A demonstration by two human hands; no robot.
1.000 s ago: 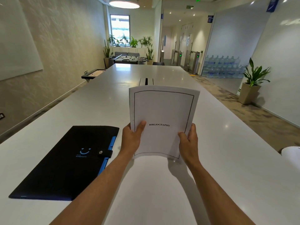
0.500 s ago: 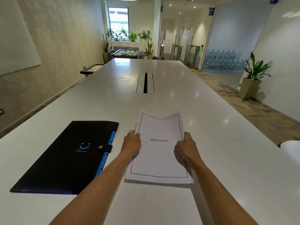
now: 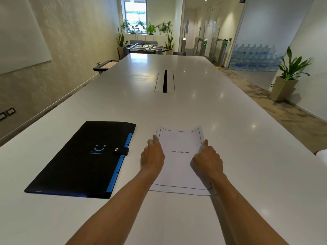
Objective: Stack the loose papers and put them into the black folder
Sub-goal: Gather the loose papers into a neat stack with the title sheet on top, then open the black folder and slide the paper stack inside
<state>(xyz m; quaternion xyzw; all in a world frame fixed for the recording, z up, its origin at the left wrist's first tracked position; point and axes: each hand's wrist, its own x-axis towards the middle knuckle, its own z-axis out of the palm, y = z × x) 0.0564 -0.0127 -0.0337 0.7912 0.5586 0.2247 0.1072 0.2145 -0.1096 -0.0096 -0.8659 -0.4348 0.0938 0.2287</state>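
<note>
A stack of white papers, top sheet printed "BIBLIOGRAPHY" inside a black border, lies flat on the white table right in front of me. My left hand sits at the stack's left edge with its fingers stretched out and apart, covering part of that edge. My right hand rests on the right edge with curled fingers; whether it grips the sheets is hidden. To the left of the papers lies the black folder, closed by a snap strap, with blue tabs along its right side.
A cable slot is set into the table's middle, further away. A white object shows at the table's right edge. A potted plant stands on the floor to the right, and a wall runs along the left.
The papers went from upright in both hands to lying flat on the table. My left fingers have opened and my view has tilted downward.
</note>
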